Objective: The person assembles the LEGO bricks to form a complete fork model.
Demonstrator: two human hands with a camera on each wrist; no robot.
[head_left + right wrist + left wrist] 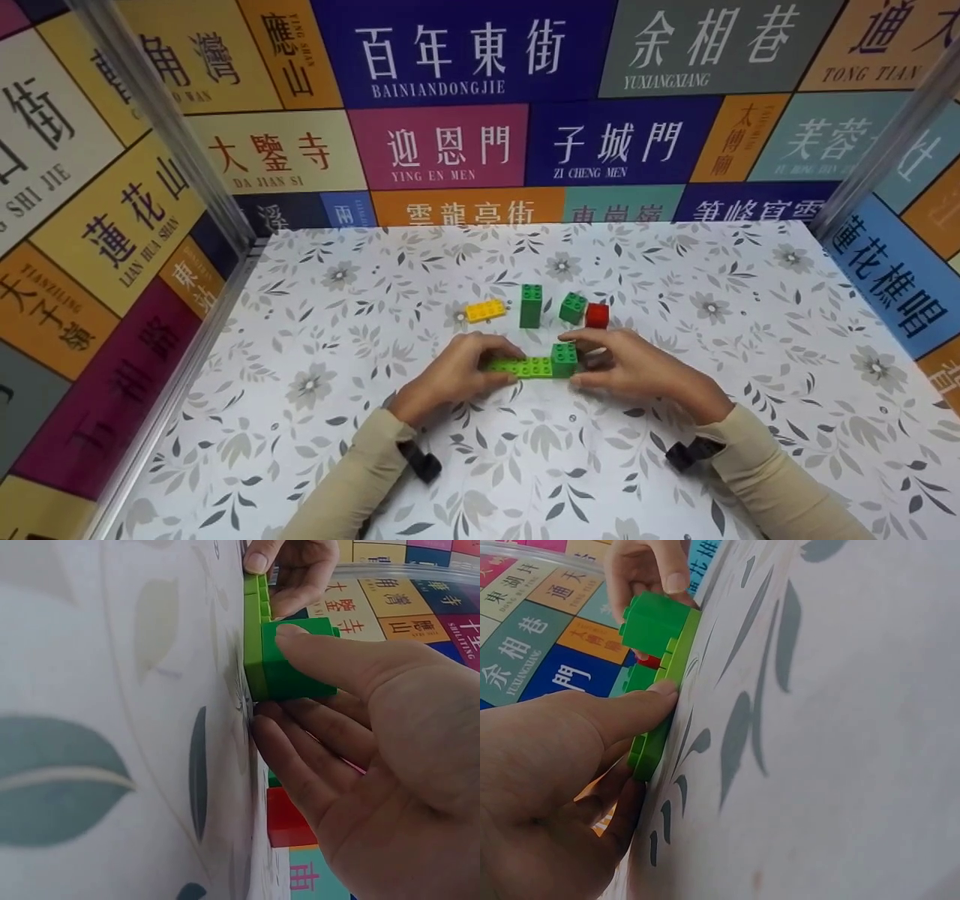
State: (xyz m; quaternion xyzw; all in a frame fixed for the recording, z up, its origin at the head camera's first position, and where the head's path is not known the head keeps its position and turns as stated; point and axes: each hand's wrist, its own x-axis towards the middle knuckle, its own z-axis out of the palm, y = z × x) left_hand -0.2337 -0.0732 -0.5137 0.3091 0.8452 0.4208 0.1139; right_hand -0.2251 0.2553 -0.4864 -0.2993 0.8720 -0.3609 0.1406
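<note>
A long, low lime green toy brick (535, 367) lies flat on the table in front of me, with a dark green block (564, 360) standing on its right end. My left hand (459, 366) pinches the lime brick's left end, thumb on the near side and fingers on the far side. Around the dark green block curls my right hand (637, 365); in the right wrist view its thumb (300, 641) touches the block's near face. The other right fingers lie behind the block, their tips partly hidden.
Beyond the hands stand a yellow brick (486, 310), a tall dark green stack (530, 309), a small green block (572, 308) and a red block (597, 316). A leaf-patterned cloth (360, 300) covers the table. Printed panels (442, 146) rise along the back and sides.
</note>
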